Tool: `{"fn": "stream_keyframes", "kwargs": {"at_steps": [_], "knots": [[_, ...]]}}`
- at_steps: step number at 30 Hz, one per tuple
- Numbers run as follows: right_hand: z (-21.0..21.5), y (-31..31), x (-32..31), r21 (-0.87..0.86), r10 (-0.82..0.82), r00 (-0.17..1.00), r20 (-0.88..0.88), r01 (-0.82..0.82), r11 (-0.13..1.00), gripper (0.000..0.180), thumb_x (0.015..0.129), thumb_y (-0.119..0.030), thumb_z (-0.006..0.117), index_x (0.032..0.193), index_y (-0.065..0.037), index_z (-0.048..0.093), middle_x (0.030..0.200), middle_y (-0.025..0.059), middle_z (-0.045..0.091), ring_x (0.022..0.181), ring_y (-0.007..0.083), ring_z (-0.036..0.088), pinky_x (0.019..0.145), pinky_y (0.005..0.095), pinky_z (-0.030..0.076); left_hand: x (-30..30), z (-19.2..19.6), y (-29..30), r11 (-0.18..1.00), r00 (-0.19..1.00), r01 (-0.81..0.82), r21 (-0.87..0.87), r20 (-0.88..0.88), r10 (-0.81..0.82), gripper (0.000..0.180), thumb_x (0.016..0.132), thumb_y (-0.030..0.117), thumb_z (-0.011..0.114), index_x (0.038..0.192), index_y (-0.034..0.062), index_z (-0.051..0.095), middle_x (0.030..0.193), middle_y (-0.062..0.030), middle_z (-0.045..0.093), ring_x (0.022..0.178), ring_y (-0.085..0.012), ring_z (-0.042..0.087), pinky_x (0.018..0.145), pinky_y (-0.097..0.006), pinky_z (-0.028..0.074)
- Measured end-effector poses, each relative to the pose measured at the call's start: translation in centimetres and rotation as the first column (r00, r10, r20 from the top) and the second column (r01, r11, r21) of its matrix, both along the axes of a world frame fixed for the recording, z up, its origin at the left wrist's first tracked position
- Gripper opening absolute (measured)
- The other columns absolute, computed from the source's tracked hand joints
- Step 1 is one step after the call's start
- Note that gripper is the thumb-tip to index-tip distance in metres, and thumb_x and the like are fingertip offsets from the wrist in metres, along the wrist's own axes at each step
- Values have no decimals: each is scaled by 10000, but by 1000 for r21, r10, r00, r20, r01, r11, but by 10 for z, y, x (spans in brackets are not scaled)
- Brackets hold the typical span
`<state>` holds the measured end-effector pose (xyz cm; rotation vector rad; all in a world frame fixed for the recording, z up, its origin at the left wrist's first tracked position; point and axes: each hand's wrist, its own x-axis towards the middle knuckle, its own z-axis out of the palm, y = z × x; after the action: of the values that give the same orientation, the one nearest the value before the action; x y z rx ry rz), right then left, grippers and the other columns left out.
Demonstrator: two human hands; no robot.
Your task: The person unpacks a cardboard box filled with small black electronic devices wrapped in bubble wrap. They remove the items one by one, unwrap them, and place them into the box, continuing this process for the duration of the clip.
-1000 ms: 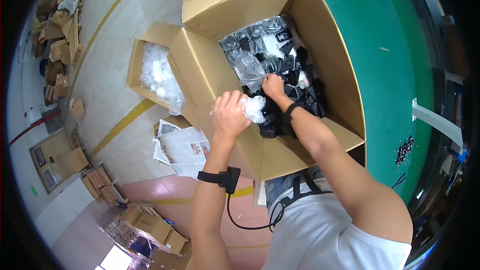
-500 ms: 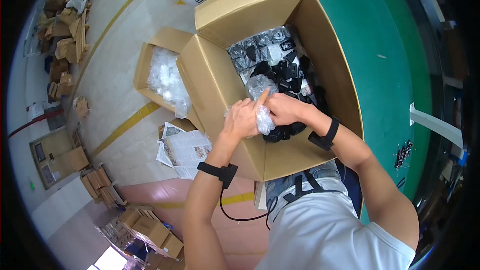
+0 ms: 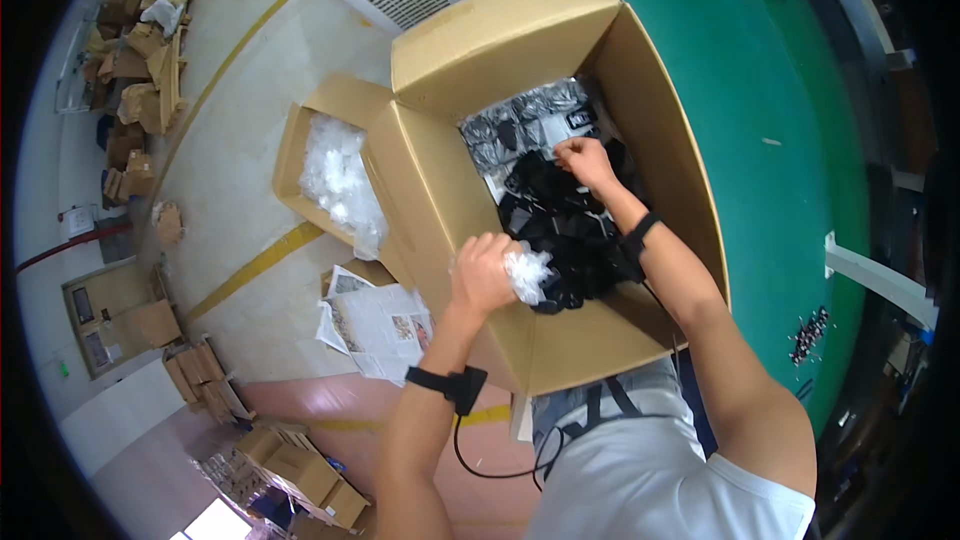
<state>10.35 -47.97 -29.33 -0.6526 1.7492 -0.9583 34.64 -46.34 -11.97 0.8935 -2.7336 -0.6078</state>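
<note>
A large open cardboard box [image 3: 655,120] holds several black parts [image 3: 570,225] and parts in clear plastic bags [image 3: 510,125]. My left hand [image 3: 483,275] is closed on a crumpled clear plastic bag [image 3: 527,270] above the box's near left wall. My right hand [image 3: 585,162] reaches deeper into the box, its fingers pinched on one of the bagged black parts near the top of the pile. Both wrists wear black bands; a cable hangs from the left one.
A smaller open cardboard box [image 3: 300,135] full of crumpled clear plastic [image 3: 338,180] stands on the floor to the left. Printed paper sheets [image 3: 375,320] lie below it. A green surface [image 3: 790,110] runs along the right. Stacked cartons [image 3: 135,70] sit far left.
My hands, together over the bag half a second ago, have parted. The right hand moved up into the box's pile; the left stayed near the box wall with the plastic bag.
</note>
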Motion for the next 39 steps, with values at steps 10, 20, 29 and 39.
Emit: {"fn": "stream_keyframes", "kwargs": {"at_steps": [10,20,29,39], "knots": [[-108,-13,11,199,167,946,-276,-114,973,333,840,-309,635,1027,-37,679,1059,175,680,960,338,654,841,392,503,-1,-4,1,998,997,-44,-45,59,47,197,652,228,666,671,106,512,707,-49,492,680,-237,521,579,-350,392],[-107,-40,11,157,147,951,-272,-107,982,300,860,-298,605,939,-9,629,881,129,687,807,230,665,715,339,509,-8,-2,-8,998,998,-39,-41,54,41,221,633,226,700,689,106,524,729,-52,521,703,-252,545,588,-358,399],[-68,-61,3,150,-277,93,956,658,738,160,941,-156,489,955,-9,551,1110,163,623,1033,287,627,835,349,539,-3,-4,-7,997,996,-78,-25,40,79,209,631,228,688,699,98,538,775,-50,553,727,-236,553,595,-342,416],[-116,-67,69,363,548,752,-366,-426,828,304,817,-278,590,894,0,686,936,257,663,901,416,637,813,469,506,-8,-1,-10,997,994,-69,-23,84,70,212,643,251,689,719,97,565,775,-50,556,735,-231,559,603,-340,425]]}}
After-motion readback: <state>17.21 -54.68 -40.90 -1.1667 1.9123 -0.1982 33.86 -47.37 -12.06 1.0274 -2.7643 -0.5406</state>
